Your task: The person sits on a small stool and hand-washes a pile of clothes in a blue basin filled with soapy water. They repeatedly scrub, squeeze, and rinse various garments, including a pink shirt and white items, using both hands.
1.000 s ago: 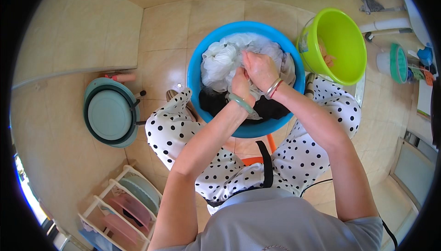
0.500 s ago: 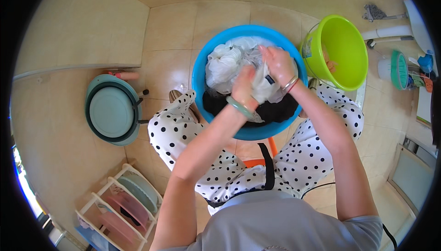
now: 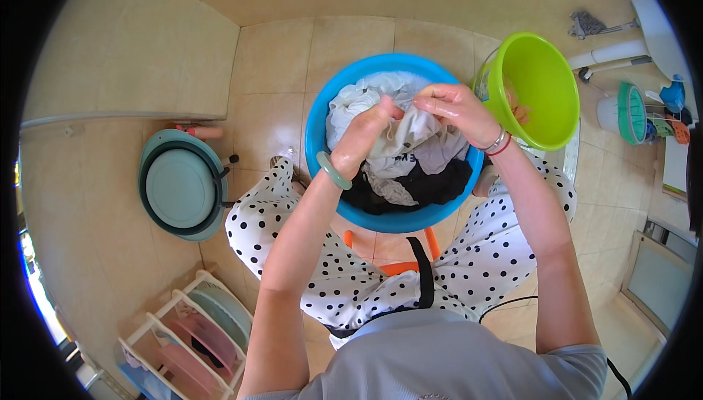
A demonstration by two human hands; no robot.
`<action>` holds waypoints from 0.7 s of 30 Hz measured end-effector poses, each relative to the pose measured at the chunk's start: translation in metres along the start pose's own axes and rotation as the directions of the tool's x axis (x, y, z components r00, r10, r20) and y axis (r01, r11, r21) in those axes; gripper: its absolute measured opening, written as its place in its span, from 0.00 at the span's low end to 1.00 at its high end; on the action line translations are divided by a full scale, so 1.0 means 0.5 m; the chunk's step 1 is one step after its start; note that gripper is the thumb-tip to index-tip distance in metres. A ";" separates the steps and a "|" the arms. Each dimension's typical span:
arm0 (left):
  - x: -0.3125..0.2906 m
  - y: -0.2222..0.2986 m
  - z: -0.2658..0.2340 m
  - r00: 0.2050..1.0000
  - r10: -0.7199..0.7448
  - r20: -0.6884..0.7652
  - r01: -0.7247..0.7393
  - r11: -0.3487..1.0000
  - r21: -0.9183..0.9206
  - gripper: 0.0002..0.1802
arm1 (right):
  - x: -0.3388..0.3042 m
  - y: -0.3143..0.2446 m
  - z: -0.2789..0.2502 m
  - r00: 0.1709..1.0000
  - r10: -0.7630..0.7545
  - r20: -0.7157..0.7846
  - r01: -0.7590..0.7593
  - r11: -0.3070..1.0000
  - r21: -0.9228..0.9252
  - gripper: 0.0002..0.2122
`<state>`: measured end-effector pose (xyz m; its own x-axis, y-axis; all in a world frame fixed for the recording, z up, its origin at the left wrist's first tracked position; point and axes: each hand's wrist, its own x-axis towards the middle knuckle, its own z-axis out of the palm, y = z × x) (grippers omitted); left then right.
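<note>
Between my two hands a wet white garment [image 3: 412,133] is lifted and stretched over a round blue basin [image 3: 395,223]. My left hand [image 3: 365,133], with a pale green bangle at the wrist, is closed on the garment's left part. My right hand [image 3: 463,112] pinches its upper right edge between thumb and fingers. Dark lettering shows on white cloth just below. More white laundry [image 3: 351,110] fills the basin's far left, and black clothing [image 3: 439,184] lies along its near side. The fingertips of my left hand are partly hidden by the cloth.
A lime-green bucket [image 3: 562,100] with something orange inside stands right of the basin. Teal basins [image 3: 179,184] lean at the left wall. A white rack [image 3: 150,319] of washbasins is at lower left. My knees flank the blue basin.
My hands have moved apart, the left one toward the left, and the white garment is spread between them instead of bunched. Lettering on the cloth has come into sight.
</note>
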<state>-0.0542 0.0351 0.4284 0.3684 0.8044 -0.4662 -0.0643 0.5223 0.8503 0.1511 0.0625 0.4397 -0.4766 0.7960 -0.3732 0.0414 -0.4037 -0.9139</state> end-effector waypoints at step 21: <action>0.000 -0.035 -0.080 0.838 0.283 -0.467 -0.229 0.959 0.169 0.17 | -0.004 0.039 0.018 0.925 -0.346 -0.155 0.341 0.938 -0.055 0.08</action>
<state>-0.0903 0.0372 0.4037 -0.1423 0.9539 -0.2642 0.0111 0.2684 0.9632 0.1451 0.0492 0.4241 -0.3188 0.9463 -0.0541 -0.0756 -0.0823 -0.9937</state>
